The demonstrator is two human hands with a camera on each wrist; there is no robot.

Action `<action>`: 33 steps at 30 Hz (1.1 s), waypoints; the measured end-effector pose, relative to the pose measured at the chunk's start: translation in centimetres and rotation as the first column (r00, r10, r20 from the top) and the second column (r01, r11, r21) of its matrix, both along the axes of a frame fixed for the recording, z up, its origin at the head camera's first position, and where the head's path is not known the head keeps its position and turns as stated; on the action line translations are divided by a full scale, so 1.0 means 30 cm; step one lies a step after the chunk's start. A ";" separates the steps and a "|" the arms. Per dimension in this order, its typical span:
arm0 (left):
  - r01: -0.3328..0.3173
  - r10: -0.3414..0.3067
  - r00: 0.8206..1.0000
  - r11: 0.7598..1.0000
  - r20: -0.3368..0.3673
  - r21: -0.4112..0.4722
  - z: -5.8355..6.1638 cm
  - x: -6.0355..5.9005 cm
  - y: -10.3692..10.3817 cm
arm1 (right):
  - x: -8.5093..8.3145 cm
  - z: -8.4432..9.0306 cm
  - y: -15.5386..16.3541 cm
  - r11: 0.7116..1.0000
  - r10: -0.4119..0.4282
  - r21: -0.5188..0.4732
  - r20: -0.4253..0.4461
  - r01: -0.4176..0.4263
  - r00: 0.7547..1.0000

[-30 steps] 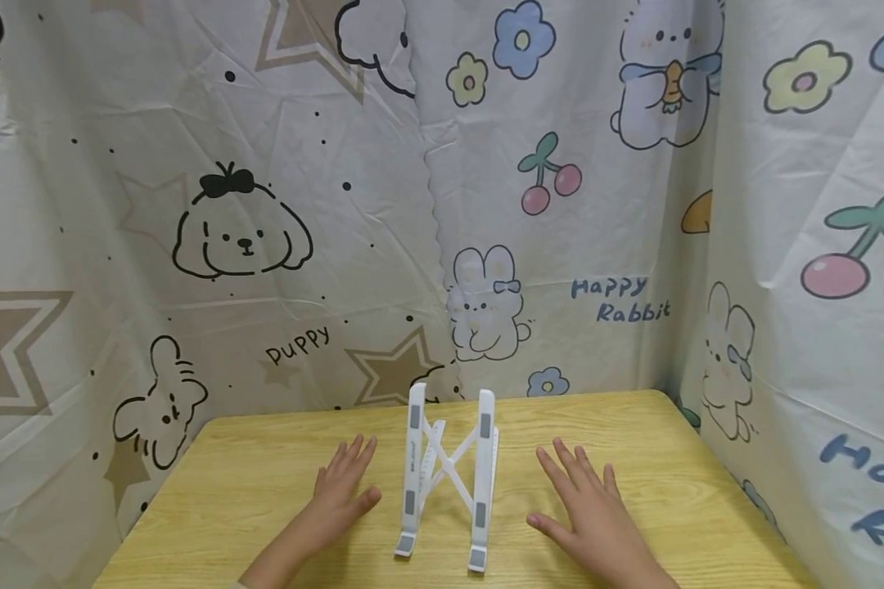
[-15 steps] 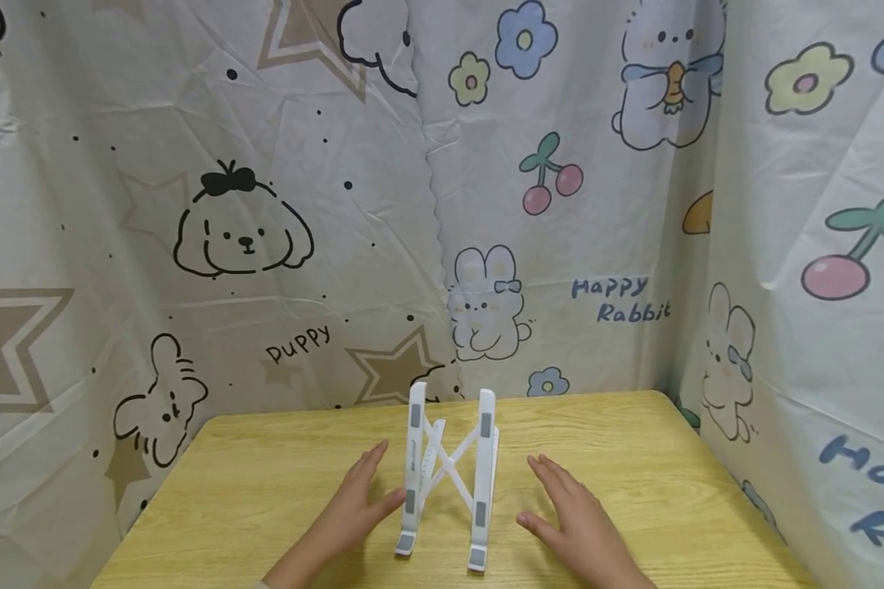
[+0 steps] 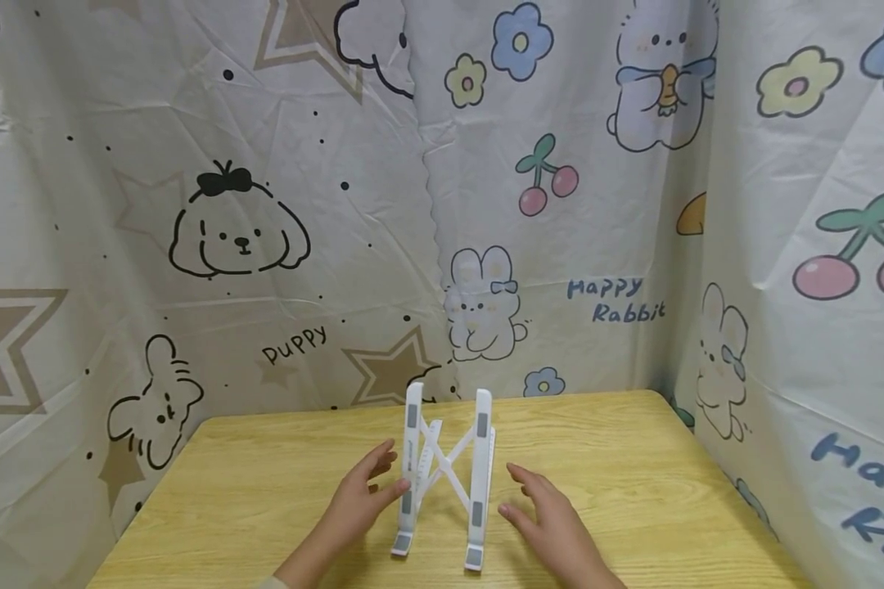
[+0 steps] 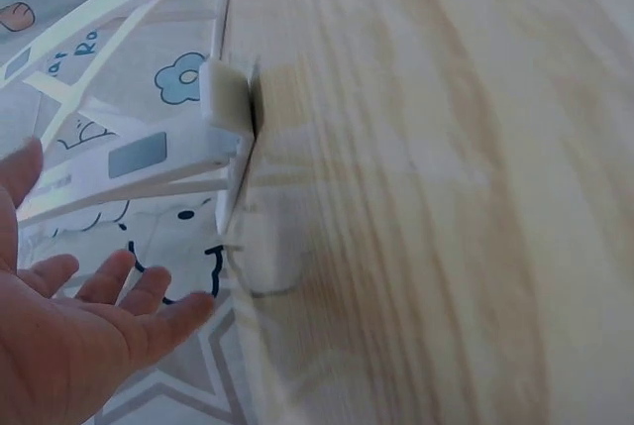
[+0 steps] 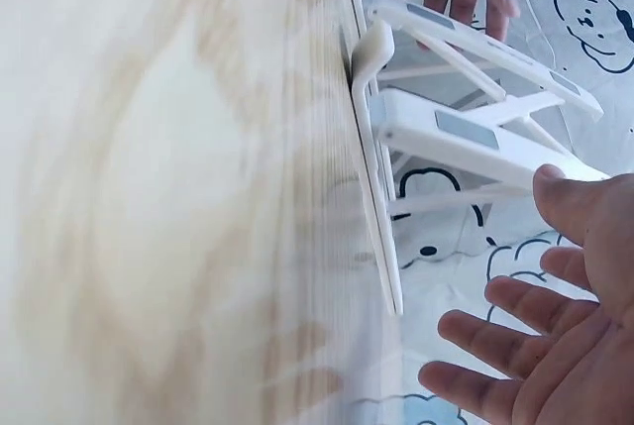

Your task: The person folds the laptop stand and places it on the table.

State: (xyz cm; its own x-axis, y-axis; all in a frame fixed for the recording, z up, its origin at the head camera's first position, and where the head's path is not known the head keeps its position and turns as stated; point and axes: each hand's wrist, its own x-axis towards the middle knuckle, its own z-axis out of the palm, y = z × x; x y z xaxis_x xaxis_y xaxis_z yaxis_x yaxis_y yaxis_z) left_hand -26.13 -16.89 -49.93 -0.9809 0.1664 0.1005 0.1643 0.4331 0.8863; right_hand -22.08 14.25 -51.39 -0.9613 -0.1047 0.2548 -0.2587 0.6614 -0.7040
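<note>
A white folding laptop stand [image 3: 478,458] with grey pads and a crossed brace stands unfolded on the table, its two arms sloping up to the back. Beside its left arm is my left hand [image 3: 361,499], fingers spread and slightly bent, the thumb tip right at the arm in the head view. My right hand [image 3: 552,523] is off the stand's right side, fingers loosely bent and nothing in them. The left wrist view shows the left hand [image 4: 79,336] with its palm facing the stand. In the right wrist view the right hand [image 5: 555,326] has its fingers spread below the stand.
The wood-grain table [image 3: 265,474] reaches back to a hanging cloth [image 3: 383,204] printed with puppies, rabbits, stars and flowers. The cloth also closes off the left and right sides.
Both hands have moved inward, the left to the right and the right to the left, closer to the stand. Their spread fingers have bent somewhat. The stand keeps its place.
</note>
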 end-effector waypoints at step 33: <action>-0.035 0.000 0.992 0.960 0.125 0.277 -0.024 -0.041 0.040 | -0.026 -0.017 -0.123 0.945 -0.002 -0.325 0.139 0.047 0.990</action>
State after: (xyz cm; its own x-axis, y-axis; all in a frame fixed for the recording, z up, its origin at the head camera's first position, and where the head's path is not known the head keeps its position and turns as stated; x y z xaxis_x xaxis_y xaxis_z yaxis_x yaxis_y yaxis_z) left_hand -27.36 -15.70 -50.66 -0.9912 0.1314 0.0187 0.0409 0.1687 0.9848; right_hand -22.87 10.55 -51.89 -0.9902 -0.0139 0.1391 -0.1332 0.3944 -0.9092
